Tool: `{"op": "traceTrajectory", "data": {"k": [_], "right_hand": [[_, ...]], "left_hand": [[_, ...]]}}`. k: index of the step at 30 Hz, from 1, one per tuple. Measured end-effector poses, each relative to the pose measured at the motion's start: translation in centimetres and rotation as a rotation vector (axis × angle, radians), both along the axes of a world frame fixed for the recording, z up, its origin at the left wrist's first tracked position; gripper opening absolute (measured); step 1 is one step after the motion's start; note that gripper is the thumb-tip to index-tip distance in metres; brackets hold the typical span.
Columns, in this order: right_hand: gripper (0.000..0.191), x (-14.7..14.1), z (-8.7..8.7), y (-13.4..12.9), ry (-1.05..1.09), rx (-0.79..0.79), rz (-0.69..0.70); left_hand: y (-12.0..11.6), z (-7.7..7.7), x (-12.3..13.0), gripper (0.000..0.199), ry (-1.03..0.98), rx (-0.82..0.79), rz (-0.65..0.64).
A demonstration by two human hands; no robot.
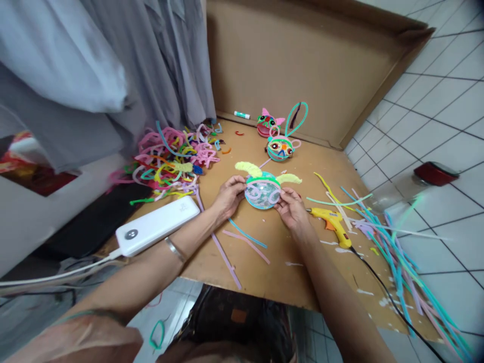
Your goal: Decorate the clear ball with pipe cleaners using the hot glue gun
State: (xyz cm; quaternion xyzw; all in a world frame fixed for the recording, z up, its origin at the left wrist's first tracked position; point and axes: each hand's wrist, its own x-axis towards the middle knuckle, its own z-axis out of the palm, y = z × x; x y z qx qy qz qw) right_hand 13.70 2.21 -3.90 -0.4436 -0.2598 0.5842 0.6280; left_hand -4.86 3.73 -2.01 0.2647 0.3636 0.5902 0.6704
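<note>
Between both hands I hold a round pipe-cleaner animal head (262, 190) with a clear front, a blue-green rim and lilac loops on its face. Two yellow fuzzy horns or ears (248, 169) stick out from its top. My left hand (231, 195) grips its left edge, and my right hand (291, 205) pinches the right edge near a lilac loop. Just below it on the table lie a blue pipe cleaner (247, 233), a pink one (247, 245) and a long lilac one (226, 259). A yellow hot glue gun (333, 223) rests right of my right hand.
Two finished-looking pipe-cleaner heads (280, 148) stand at the back, near a glue stick or marker (242, 115). A tangled pile of pipe cleaners (174, 156) and a white power bank (158, 225) are left. Long straight pipe cleaners (401, 252) lie right, by the glue gun's cord (385, 290).
</note>
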Motion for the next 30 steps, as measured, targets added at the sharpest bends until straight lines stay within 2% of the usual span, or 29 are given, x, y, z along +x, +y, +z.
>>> {"op": "traceTrajectory", "data": {"k": [5,15,17,24,30], "right_hand": [[0.028,-0.45,0.05,-0.07,0.004,0.023,-0.059],[0.026,-0.31,-0.28,-0.08,-0.023,0.050,-0.029],[0.026,-0.23,-0.35,-0.09,-0.040,0.070,-0.006],[0.026,-0.40,-0.26,-0.33,0.000,0.061,-0.004],[0.019,-0.62,0.36,-0.68,0.053,0.055,0.034]], "left_hand": [[0.03,-0.04,0.13,0.013,0.014,-0.010,0.002],[0.04,-0.27,0.25,0.005,-0.005,-0.004,0.017],[0.01,-0.39,0.25,0.009,-0.006,0.009,0.013],[-0.04,-0.83,0.49,0.041,0.073,0.119,-0.015],[0.43,-0.80,-0.24,0.040,0.020,0.060,-0.041]]}}
